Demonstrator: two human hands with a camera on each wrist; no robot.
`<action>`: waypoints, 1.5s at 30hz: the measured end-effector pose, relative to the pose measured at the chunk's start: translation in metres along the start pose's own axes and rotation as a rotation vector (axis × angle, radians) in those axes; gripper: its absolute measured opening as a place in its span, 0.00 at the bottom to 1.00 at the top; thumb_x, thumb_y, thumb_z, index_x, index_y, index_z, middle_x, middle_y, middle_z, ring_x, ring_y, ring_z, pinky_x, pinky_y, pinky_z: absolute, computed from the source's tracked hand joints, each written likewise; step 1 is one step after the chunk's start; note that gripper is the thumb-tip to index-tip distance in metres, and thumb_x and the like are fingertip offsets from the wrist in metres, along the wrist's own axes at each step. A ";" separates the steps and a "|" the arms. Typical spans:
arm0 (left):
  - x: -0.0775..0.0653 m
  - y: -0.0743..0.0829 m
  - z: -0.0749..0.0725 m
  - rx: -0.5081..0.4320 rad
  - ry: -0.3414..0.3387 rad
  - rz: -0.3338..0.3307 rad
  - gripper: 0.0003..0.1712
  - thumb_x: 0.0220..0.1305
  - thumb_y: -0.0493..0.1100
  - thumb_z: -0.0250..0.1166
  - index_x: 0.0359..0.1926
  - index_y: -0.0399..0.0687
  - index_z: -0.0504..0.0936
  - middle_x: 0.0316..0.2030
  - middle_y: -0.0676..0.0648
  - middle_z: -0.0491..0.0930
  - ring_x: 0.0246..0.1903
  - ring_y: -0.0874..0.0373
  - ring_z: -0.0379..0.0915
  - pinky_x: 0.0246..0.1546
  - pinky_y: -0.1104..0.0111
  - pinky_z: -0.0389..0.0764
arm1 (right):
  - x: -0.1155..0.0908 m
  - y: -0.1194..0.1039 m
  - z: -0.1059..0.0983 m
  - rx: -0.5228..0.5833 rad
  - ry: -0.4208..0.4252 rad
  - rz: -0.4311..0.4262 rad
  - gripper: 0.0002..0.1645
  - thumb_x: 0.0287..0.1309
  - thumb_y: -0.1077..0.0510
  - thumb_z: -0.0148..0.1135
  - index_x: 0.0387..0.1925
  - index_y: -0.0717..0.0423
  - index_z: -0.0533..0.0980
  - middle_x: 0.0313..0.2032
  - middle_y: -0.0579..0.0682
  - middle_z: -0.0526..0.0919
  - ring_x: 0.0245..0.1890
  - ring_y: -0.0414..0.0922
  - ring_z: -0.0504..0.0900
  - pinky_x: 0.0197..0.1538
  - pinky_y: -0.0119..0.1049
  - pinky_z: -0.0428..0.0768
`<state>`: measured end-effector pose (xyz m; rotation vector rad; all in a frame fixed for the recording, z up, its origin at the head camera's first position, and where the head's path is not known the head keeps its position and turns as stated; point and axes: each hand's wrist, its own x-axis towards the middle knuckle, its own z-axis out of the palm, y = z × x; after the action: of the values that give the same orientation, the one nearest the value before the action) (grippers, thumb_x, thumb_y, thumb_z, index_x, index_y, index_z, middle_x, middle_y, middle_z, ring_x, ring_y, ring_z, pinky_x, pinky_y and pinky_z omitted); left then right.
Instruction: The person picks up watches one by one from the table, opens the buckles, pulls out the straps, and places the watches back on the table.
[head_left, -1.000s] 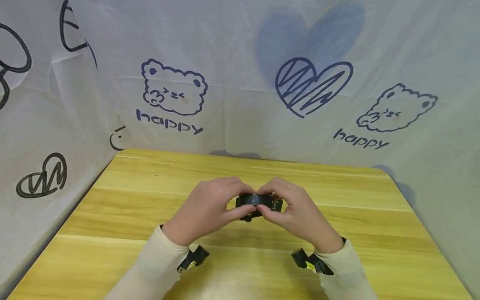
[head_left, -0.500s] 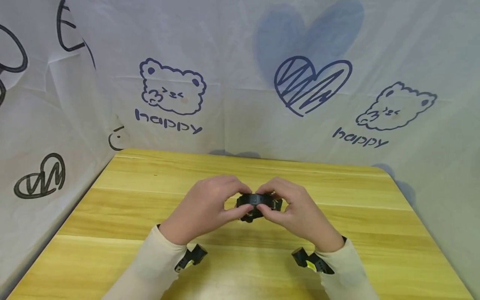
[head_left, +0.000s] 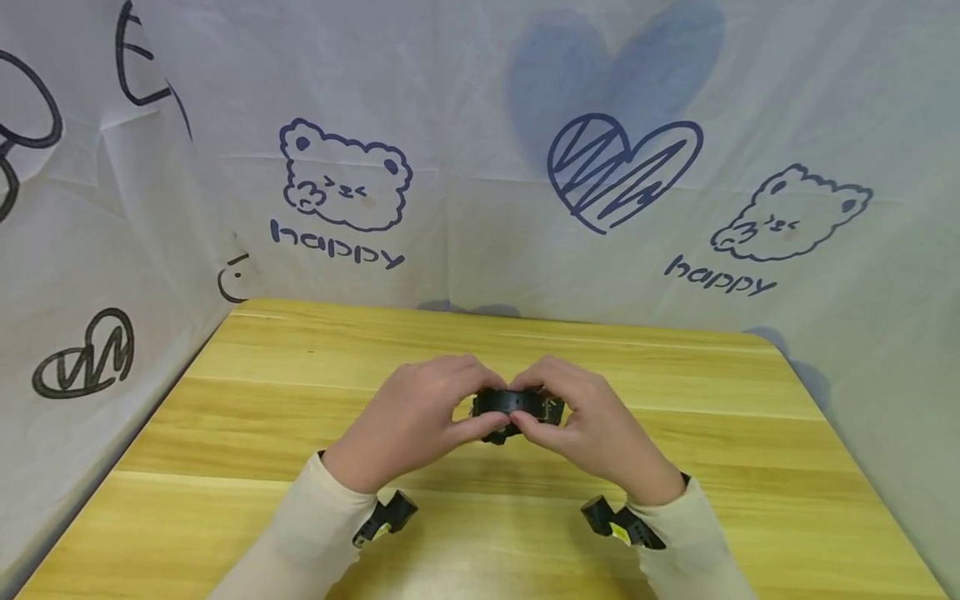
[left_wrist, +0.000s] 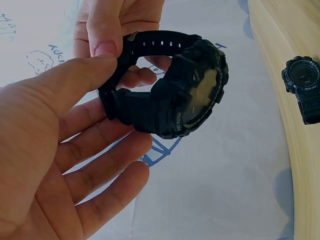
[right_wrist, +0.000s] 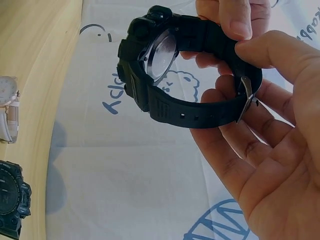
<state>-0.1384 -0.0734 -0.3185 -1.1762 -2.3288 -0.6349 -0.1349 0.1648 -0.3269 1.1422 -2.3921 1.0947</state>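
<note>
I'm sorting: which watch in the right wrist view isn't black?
The pale, round-faced watch at upper left, unlike the held chunky black watch and the black watch at lower left.

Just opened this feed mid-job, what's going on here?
A person holds a black watch in both hands over a wooden table. The left hand and right hand pinch its strap, which curves into a loop; whether the buckle is fastened, I can't tell. In the right wrist view, a pale watch and another dark watch lie on the wood.
</note>
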 end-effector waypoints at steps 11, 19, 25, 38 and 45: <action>-0.001 -0.003 0.001 -0.011 -0.001 0.009 0.13 0.65 0.52 0.74 0.46 0.52 0.88 0.36 0.58 0.85 0.29 0.70 0.74 0.28 0.76 0.75 | -0.001 0.000 -0.003 0.005 -0.023 0.021 0.13 0.63 0.63 0.71 0.47 0.46 0.81 0.42 0.39 0.84 0.37 0.36 0.81 0.40 0.35 0.83; -0.001 -0.006 -0.001 -0.020 -0.016 0.001 0.13 0.64 0.50 0.75 0.44 0.50 0.87 0.35 0.56 0.85 0.30 0.68 0.76 0.29 0.75 0.77 | -0.002 -0.004 -0.008 0.076 -0.018 0.087 0.14 0.62 0.66 0.70 0.46 0.49 0.81 0.42 0.42 0.85 0.39 0.38 0.85 0.44 0.38 0.86; -0.001 -0.006 0.001 -0.014 -0.018 0.001 0.12 0.64 0.50 0.75 0.44 0.50 0.87 0.36 0.57 0.85 0.31 0.69 0.76 0.29 0.74 0.77 | -0.002 -0.004 -0.009 0.086 -0.015 0.109 0.13 0.64 0.64 0.71 0.48 0.49 0.82 0.43 0.41 0.86 0.39 0.37 0.86 0.44 0.36 0.86; -0.001 -0.004 0.004 -0.021 -0.063 0.000 0.13 0.65 0.52 0.74 0.44 0.52 0.86 0.35 0.58 0.84 0.28 0.69 0.73 0.28 0.75 0.76 | -0.002 -0.005 -0.008 0.057 0.007 0.068 0.13 0.63 0.64 0.71 0.48 0.50 0.83 0.43 0.42 0.86 0.39 0.37 0.85 0.41 0.35 0.85; 0.000 -0.002 0.005 0.002 -0.060 0.000 0.16 0.64 0.56 0.74 0.41 0.49 0.86 0.34 0.55 0.84 0.26 0.66 0.73 0.28 0.74 0.77 | -0.001 -0.006 -0.006 0.063 0.031 0.055 0.13 0.63 0.65 0.71 0.48 0.51 0.82 0.42 0.43 0.86 0.38 0.37 0.85 0.39 0.36 0.85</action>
<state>-0.1405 -0.0715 -0.3229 -1.2097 -2.3790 -0.6049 -0.1303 0.1674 -0.3205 1.0766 -2.3942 1.2049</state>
